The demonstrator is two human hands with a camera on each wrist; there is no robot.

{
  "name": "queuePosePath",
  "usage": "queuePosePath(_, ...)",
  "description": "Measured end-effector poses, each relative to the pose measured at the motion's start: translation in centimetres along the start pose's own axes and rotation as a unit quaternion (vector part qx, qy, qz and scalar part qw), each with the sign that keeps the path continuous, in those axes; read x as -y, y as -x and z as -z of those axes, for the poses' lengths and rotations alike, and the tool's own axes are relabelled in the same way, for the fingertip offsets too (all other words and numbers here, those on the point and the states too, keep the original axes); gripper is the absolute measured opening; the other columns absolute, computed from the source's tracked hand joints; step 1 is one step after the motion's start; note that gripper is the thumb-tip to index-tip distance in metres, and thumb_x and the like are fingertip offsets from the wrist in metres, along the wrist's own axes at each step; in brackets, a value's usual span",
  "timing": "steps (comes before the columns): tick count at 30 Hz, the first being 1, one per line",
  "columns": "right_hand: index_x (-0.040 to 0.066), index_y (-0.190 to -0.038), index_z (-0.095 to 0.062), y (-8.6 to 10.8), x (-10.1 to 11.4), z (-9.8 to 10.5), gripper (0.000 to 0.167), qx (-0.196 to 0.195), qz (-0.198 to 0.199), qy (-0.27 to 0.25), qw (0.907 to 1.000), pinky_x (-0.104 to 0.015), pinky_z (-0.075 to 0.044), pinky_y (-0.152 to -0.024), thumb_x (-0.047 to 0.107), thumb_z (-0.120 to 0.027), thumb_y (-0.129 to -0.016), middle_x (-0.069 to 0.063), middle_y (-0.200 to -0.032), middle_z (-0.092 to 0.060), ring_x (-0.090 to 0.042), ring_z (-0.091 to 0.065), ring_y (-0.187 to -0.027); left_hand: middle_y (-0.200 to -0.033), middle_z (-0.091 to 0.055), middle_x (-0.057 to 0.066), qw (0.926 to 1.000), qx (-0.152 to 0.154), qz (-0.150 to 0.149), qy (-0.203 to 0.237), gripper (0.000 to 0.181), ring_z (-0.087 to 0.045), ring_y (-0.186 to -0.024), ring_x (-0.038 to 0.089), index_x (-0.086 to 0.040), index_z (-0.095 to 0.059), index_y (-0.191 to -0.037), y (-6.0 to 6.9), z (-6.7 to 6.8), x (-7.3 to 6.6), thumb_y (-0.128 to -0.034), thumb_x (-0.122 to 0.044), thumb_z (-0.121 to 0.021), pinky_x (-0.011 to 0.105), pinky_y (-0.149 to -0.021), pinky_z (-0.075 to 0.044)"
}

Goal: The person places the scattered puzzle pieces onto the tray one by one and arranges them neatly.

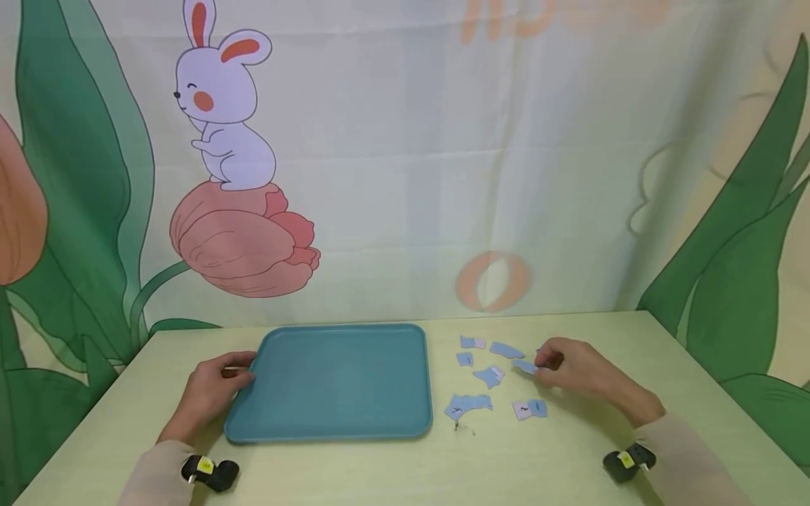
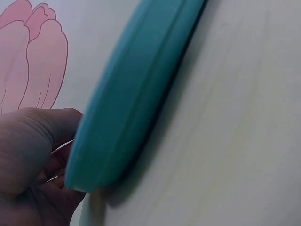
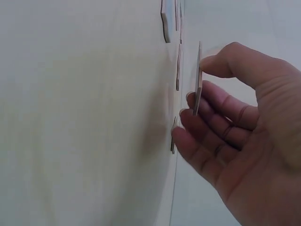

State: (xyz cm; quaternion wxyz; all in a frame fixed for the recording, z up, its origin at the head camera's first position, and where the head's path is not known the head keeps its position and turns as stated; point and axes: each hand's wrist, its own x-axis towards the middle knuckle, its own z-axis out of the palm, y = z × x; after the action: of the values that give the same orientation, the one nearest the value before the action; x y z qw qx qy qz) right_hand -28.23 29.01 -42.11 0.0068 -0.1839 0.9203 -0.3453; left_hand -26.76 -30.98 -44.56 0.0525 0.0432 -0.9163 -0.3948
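Observation:
At the tray's left side, my left hand (image 1: 214, 388) holds the rim of a blue-green rectangular tray (image 1: 329, 383), which lies flat with nothing in it. In the left wrist view the thumb meets the tray's outer wall (image 2: 124, 94); the other fingers are partly hidden behind it. To the right, my right hand (image 1: 572, 369) pinches a thin, flat blue puzzle piece (image 1: 524, 366) between thumb and fingers. The right wrist view has this piece (image 3: 199, 77) edge-on, held just off the table. Several other blue puzzle pieces (image 1: 470, 404) lie near that hand, some with pale parts and dark marks.
Small dark specks (image 1: 458, 426) lie on the pale table (image 1: 354, 474) below the loose pieces. A printed curtain (image 1: 380, 176) with a rabbit and flowers hangs behind the table's far edge. Each wrist wears a black device (image 1: 210, 473).

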Motion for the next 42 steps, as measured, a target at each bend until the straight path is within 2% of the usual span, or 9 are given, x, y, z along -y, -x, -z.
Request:
queuePosePath(4,0.004,-0.099,-0.069,-0.5,0.4,-0.4,0.015,-0.01,0.025,-0.004,0.9996,-0.026,-0.053,-0.068,0.01,-0.08,-0.09,0.0,-0.091,-0.066,-0.018,-0.059,-0.084,-0.14,-0.058,0.033,1.0,0.0,0.005,-0.001,0.044,-0.059,-0.125,0.05,0.009,-0.055,-0.146,0.0,-0.1,0.1,-0.1042,-0.003,-0.062,0.058,-0.099,-0.056)
queuePosePath(10,0.004,-0.103,-0.071,-1.5,1.1,-0.5,0.015,-0.026,0.062,0.011,0.9977,-0.027,-0.056,-0.078,0.007,-0.08,-0.092,0.0,-0.095,-0.066,-0.019,-0.06,-0.087,-0.139,-0.059,0.033,1.0,0.0,0.003,0.002,0.045,-0.059,-0.125,0.05,0.009,-0.055,-0.147,-0.1,-0.2,0.2,-0.1044,-0.003,-0.062,0.058,-0.1,-0.056)
queuePosePath(20,0.006,-0.101,-0.075,-3.8,3.4,-0.6,0.009,-0.029,0.158,0.054,0.9855,-0.039,-0.06,-0.081,0.007,-0.08,-0.093,0.004,-0.095,-0.065,-0.016,-0.064,-0.086,-0.14,-0.058,0.034,1.0,-0.002,0.001,0.006,0.044,-0.059,-0.125,0.05,0.009,-0.054,-0.147,0.1,-0.2,0.1,-0.1047,-0.003,-0.062,0.058,-0.1,-0.056)
queuePosePath(33,0.005,-0.102,-0.076,-7.3,6.6,-2.1,0.007,-0.012,0.199,0.051,0.9786,-0.043,-0.061,-0.082,0.006,-0.078,-0.095,0.001,-0.094,-0.065,-0.017,-0.065,-0.086,-0.138,-0.06,0.034,0.9999,-0.004,-0.009,0.006,0.044,-0.061,-0.124,0.05,0.01,-0.055,-0.146,0.3,-0.1,0.3,-0.1047,-0.003,-0.062,0.057,-0.099,-0.056)
queuePosePath(42,0.006,-0.107,-0.076,-9.1,9.2,-3.6,0.011,0.0,0.196,0.05,0.9794,-0.044,-0.06,-0.087,0.008,-0.077,-0.096,0.003,-0.098,-0.066,-0.014,-0.066,-0.09,-0.142,-0.059,0.033,0.9999,-0.004,-0.011,0.011,0.045,-0.06,-0.125,0.049,0.009,-0.056,-0.146,0.4,0.0,0.3,-0.1046,-0.004,-0.063,0.057,-0.1,-0.056)
